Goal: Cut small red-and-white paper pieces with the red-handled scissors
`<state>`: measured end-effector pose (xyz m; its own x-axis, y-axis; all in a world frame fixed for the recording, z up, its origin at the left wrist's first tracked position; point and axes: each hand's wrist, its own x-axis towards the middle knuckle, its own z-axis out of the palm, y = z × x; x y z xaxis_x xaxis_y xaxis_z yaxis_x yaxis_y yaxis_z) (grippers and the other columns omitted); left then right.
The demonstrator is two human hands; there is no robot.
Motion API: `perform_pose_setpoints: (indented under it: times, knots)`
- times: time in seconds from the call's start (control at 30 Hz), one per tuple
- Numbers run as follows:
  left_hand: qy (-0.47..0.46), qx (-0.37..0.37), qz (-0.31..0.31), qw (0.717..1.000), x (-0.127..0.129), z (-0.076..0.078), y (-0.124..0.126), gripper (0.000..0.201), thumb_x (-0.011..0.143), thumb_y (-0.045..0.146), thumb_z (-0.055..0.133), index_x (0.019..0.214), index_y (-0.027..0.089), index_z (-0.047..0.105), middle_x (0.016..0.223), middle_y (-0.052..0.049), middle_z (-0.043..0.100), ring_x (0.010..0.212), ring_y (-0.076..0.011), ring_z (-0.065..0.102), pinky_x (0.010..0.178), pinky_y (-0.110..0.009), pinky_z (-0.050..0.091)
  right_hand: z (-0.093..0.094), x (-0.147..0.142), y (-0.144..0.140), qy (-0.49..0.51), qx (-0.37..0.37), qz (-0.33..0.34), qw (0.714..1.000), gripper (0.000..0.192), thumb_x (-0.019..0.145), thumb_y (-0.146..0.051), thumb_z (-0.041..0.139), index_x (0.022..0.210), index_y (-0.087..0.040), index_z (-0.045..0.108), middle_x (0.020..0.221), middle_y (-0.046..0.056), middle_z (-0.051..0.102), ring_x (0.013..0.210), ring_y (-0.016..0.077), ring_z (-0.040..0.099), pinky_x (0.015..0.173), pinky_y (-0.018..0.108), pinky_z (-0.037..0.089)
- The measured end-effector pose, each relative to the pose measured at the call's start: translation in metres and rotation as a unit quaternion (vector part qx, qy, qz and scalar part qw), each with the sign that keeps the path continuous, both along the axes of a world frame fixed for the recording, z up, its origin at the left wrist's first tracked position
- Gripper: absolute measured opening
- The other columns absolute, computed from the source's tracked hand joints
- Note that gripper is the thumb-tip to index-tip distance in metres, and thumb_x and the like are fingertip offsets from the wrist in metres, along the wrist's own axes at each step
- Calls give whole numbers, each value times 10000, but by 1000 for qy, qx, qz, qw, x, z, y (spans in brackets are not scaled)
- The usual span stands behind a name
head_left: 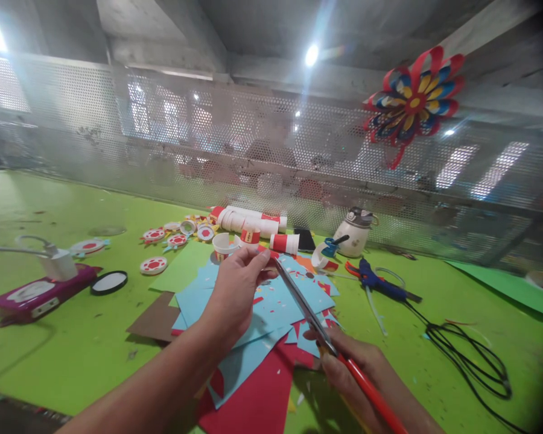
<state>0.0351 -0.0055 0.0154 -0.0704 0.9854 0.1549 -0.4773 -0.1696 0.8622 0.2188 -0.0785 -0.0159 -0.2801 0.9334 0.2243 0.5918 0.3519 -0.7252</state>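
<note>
My left hand [238, 289] is closed in a pinch on a small piece of red paper [270, 253], which shows only in part beyond the fingertips. In my right hand [359, 361] is a pair of scissors [301, 299] with red handles, its blades pointing away from me and their tips close to the red piece. Whether the tips touch it I cannot tell. Below both hands lie overlapping light blue paper sheets [239, 361], strewn with small red and white scraps. A red sheet [257, 398] sticks out under them toward me.
Paper cups [285, 243] and a long stack of cups [248, 222] lie behind the paper. Several red-dotted paper discs [154, 265] are to the left, near a purple power strip [45, 293]. At right are a blue glue gun [380, 283], its coiled black cord [470, 349] and a white jug [353, 232].
</note>
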Motion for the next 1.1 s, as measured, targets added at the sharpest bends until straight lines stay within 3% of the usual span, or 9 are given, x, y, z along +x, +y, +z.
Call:
perform_pose_setpoints:
  times: [0.37, 0.5, 0.7, 1.1]
  knots:
    - [-45, -2, -1, 999, 2, 3, -3, 101, 730, 191, 630, 686, 111, 587, 704, -48, 629, 673, -113, 591, 675, -240, 480, -8, -2, -4, 52, -24, -12, 998, 573, 861, -616, 365, 987, -121, 623, 509, -65, 282, 421, 101, 256, 373, 229, 194]
    - [-55, -3, -1, 998, 2, 2, -4, 95, 733, 178, 630, 686, 109, 585, 694, -40, 623, 664, -104, 587, 668, -230, 482, -9, -3, -3, 45, 8, -17, 999, 560, 854, -615, 381, 944, -134, 653, 566, -9, 435, 462, 117, 372, 385, 225, 270]
    - [-51, -3, 0, 999, 1, 3, -4, 107, 730, 196, 637, 692, 112, 583, 697, -40, 622, 663, -111, 586, 664, -240, 481, -9, -1, -1, 20, 47, -29, 998, 527, 850, -596, 408, 993, -168, 681, 637, 24, 608, 572, 184, 563, 542, 270, 445]
    - [-61, -2, 5, 998, 2, 4, -5, 111, 703, 190, 654, 665, 115, 581, 675, -37, 616, 638, -109, 573, 666, -261, 466, -8, 5, 2, -52, 54, -22, 997, 510, 847, -574, 437, 1031, -164, 678, 712, 54, 681, 597, 221, 611, 522, 275, 447]
